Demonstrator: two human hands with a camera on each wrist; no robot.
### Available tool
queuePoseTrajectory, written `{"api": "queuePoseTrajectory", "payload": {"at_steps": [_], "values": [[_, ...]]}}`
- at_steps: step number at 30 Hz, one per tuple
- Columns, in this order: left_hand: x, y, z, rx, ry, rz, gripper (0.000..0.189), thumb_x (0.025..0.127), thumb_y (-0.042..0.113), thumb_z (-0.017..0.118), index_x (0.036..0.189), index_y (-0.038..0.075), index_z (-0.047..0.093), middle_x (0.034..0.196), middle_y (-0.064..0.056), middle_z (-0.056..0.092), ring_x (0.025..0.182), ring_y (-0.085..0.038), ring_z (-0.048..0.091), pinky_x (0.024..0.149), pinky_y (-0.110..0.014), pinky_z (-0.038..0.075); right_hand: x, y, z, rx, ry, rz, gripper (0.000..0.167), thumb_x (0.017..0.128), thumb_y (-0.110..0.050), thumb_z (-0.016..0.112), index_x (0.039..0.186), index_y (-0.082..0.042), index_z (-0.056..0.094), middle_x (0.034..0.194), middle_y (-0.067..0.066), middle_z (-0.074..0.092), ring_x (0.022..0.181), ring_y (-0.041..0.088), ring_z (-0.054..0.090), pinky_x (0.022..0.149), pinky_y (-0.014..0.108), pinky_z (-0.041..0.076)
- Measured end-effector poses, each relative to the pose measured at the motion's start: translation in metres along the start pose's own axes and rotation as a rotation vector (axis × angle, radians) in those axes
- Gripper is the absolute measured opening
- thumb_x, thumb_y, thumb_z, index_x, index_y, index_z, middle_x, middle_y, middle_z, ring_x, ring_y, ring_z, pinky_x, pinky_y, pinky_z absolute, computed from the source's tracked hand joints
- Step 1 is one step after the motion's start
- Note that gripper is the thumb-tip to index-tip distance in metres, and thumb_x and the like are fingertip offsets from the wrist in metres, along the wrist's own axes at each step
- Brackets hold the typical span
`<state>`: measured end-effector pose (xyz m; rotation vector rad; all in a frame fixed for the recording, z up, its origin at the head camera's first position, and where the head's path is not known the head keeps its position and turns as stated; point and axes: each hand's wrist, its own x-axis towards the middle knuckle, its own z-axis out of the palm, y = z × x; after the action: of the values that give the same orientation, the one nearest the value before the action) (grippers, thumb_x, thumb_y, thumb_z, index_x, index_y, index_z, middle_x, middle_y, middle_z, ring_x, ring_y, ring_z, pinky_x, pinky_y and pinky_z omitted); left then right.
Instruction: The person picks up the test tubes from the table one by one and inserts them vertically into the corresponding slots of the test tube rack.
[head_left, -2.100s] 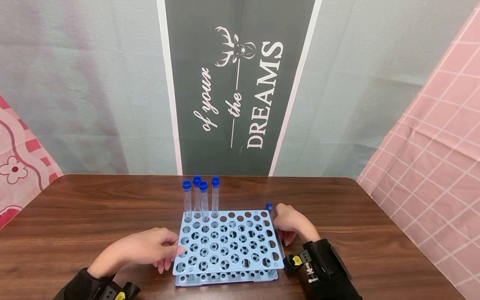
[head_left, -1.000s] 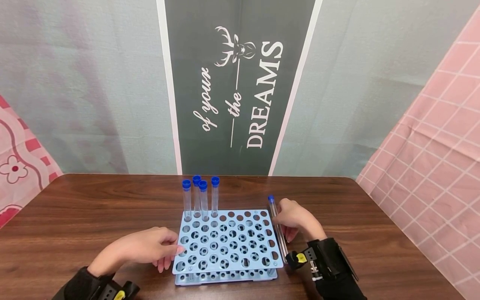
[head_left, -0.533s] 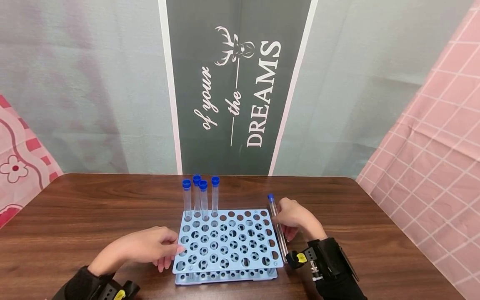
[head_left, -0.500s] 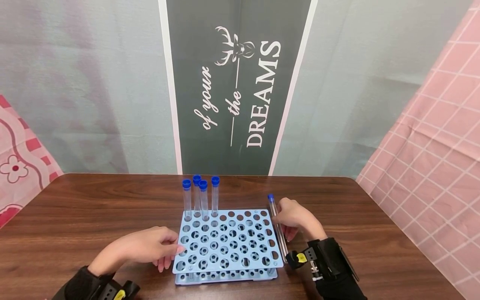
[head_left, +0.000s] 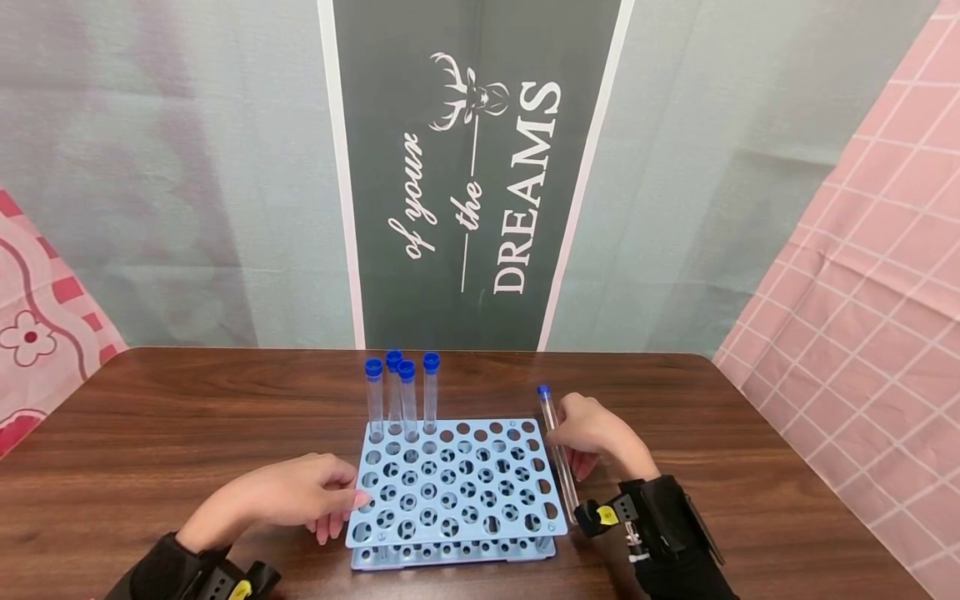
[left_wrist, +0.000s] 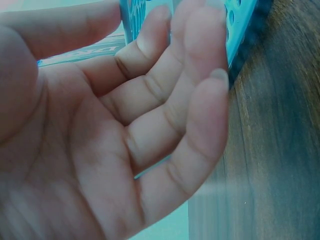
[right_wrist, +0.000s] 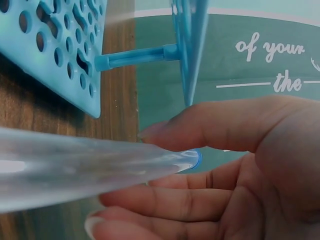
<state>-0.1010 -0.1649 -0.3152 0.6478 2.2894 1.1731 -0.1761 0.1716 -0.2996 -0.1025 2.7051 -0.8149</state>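
A light-blue two-tier test tube rack (head_left: 470, 533) stands at the table's front middle. My left hand (head_left: 296, 492) grips its left edge, thumb on the upper plate and fingers curled at the side, as the left wrist view of the hand (left_wrist: 150, 115) shows. Along the rack's right side, my right hand (head_left: 588, 429) pinches a clear test tube (head_left: 550, 412) between thumb and fingers. This tube leans, its blue cap up and away from me, its lower end near the rack's front right corner. In the right wrist view the tube (right_wrist: 90, 167) runs past the rack (right_wrist: 60, 85).
Several blue-capped test tubes (head_left: 374, 400) stand upright in the rack's back left holes. The brown wooden table (head_left: 750, 483) reaches back to a printed cloth backdrop (head_left: 465, 325). A pink checked cloth (head_left: 870, 333) hangs on the right.
My right hand has moved slightly up and right with the test tube, whose cap now sits higher and farther from the rack. My left hand has stayed on the rack.
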Motion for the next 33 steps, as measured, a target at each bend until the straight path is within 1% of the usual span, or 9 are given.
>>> {"api": "queuePoseTrajectory", "payload": {"at_steps": [10,19,33], "values": [[0.002,-0.001,-0.002,-0.007,0.001,-0.005,0.027,0.092,0.019,0.055,0.069,0.004,0.055,0.057,0.001,0.055,0.047,-0.015,0.054,0.044,-0.025,0.043,-0.001,-0.003,-0.006,0.005,0.013,-0.030,0.018,0.080,-0.006,0.066,0.079,0.000,0.049,0.057,0.013,0.054,0.041,0.021,0.056,0.042,0.031,0.049],[0.005,-0.001,-0.004,-0.017,-0.004,-0.006,0.027,0.092,0.019,0.055,0.069,0.004,0.055,0.057,0.001,0.055,0.047,-0.015,0.054,0.044,-0.025,0.042,-0.001,-0.007,-0.011,0.003,0.031,-0.045,0.018,0.081,-0.005,0.065,0.078,-0.001,0.048,0.055,0.012,0.053,0.041,0.020,0.055,0.042,0.030,0.049],[0.006,-0.003,-0.009,-0.008,-0.012,0.011,0.027,0.092,0.019,0.055,0.069,0.004,0.055,0.056,0.002,0.055,0.047,-0.014,0.054,0.044,-0.025,0.043,-0.001,-0.011,-0.016,0.016,0.025,-0.075,0.018,0.082,-0.004,0.064,0.076,-0.001,0.047,0.054,0.011,0.054,0.041,0.019,0.056,0.043,0.030,0.049]]}}
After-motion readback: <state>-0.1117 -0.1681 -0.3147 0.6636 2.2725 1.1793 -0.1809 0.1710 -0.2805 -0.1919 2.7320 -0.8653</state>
